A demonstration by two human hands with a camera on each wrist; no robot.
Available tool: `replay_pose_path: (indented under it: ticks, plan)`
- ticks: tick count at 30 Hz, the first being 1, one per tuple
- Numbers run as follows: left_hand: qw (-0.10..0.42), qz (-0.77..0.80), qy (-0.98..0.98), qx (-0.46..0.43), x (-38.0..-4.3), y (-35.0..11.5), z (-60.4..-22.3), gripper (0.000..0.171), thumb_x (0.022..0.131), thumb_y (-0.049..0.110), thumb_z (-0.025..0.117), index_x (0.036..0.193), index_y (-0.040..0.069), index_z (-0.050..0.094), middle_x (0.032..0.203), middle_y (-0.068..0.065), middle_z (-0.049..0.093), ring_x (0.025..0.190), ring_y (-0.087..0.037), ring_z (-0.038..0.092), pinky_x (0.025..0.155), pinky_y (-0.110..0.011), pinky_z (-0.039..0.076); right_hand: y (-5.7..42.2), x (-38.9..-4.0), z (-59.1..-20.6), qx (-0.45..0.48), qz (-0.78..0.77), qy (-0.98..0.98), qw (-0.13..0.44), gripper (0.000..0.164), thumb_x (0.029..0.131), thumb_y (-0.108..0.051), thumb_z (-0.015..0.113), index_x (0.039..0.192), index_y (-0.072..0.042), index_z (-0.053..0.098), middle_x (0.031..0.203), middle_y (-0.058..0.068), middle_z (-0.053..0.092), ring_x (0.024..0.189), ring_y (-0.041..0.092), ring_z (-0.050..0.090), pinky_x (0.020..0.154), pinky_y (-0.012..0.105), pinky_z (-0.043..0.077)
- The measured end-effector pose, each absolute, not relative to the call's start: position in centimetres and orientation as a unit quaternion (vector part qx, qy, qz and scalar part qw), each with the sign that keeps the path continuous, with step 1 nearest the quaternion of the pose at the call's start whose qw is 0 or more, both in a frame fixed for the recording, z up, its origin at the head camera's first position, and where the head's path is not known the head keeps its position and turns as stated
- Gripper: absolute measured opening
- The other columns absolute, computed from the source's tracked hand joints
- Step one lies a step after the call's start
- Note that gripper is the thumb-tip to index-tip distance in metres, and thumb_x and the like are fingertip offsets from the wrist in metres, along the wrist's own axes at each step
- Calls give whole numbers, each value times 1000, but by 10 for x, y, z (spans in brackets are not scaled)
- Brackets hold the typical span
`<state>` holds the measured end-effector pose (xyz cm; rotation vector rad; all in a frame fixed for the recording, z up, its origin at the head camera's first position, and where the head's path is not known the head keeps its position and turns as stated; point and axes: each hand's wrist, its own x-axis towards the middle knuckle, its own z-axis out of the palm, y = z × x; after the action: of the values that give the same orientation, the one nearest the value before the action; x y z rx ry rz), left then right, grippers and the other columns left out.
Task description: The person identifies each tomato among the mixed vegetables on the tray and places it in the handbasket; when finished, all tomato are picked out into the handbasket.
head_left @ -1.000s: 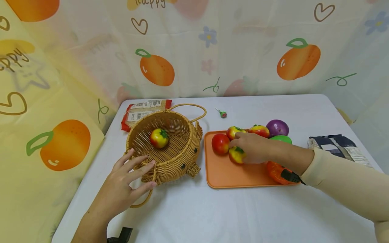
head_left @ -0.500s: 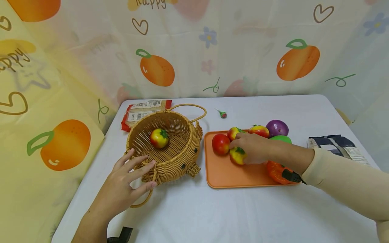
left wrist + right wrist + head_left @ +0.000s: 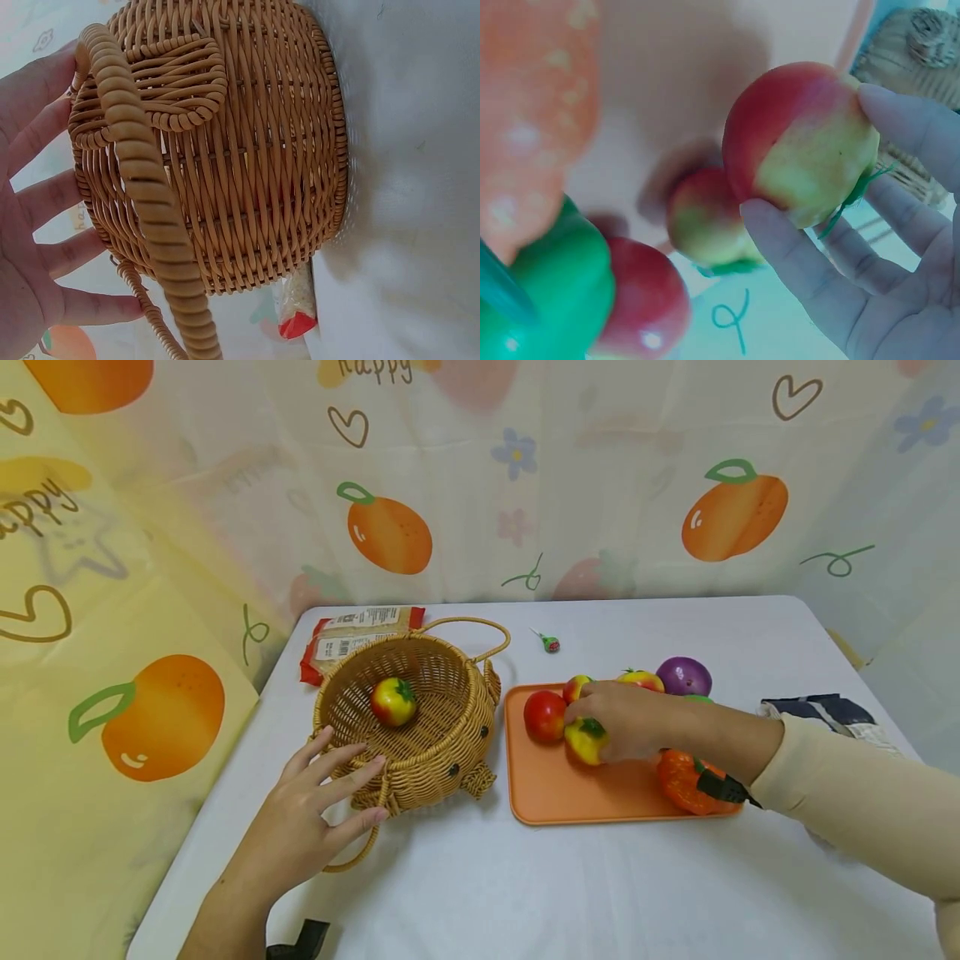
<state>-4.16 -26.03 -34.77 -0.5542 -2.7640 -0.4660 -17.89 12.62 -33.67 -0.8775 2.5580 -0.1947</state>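
Note:
A wicker basket [image 3: 442, 768] with a looped handle holds one yellow-and-red toy tomato [image 3: 393, 702]. My left hand [image 3: 300, 827] rests against the basket's near left rim, its fingers spread; the left wrist view shows the fingertips along the woven edge [image 3: 90, 187]. Over the orange tray [image 3: 570, 797], my right hand [image 3: 630, 722] pinches a second yellow-and-red toy tomato [image 3: 802, 142] with a green leafy top between thumb and fingers. A red toy fruit [image 3: 544, 717] lies just left of that hand, which partly hides other toy produce behind it.
On the tray are an orange toy pepper [image 3: 682, 781], a purple round piece [image 3: 684, 677] and more yellow-red fruit [image 3: 642, 680]. A red-edged packet [image 3: 352, 631] lies behind the basket. A small green item [image 3: 551, 644] lies at the back; a dark packet [image 3: 825, 714] is at right.
My right hand has turned and shifted slightly, covering more of the green piece and fruit behind it. The left hand and basket stay in place.

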Motion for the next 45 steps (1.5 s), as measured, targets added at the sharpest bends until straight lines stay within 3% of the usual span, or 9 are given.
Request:
replay_pose_path:
  ticks: [24, 45]
  plan:
    - [139, -164, -958, -188, -39, -259, -347, 58, 71, 41, 81, 126, 30, 63, 130, -6, 60, 138, -39, 32, 97, -66, 40, 104, -196, -271, -349, -84, 923, 138, 54, 76, -23, 79, 127, -23, 60, 119, 2, 54, 109, 19, 51, 98, 40, 48]
    - [134, -164, -959, -188, -41, -260, -348, 58, 72, 42, 80, 127, 31, 63, 131, -6, 60, 138, -39, 31, 98, -66, 39, 21, -203, -235, -399, -95, 908, 87, 59, 80, -31, 75, 134, -26, 53, 123, 0, 51, 111, 16, 47, 97, 34, 46]
